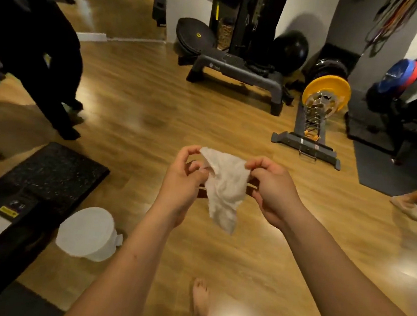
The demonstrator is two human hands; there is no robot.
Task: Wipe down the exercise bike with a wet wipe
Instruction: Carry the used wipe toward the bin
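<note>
A left hand (pixel 183 178) pinched one top corner of a wet wipe (pixel 225 187) that hung limp and crumpled above the wooden floor (pixel 157 98), the right hand (pixel 273 186) pinching the other: a light, soft sheet probably best spread by its corners.

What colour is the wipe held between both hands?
The crumpled wet wipe is plain white, best in the head view.

dim warm light, glare patches on wood floor (pixel 156 108), soft blur, edges bowed by wide-angle lens.
</note>
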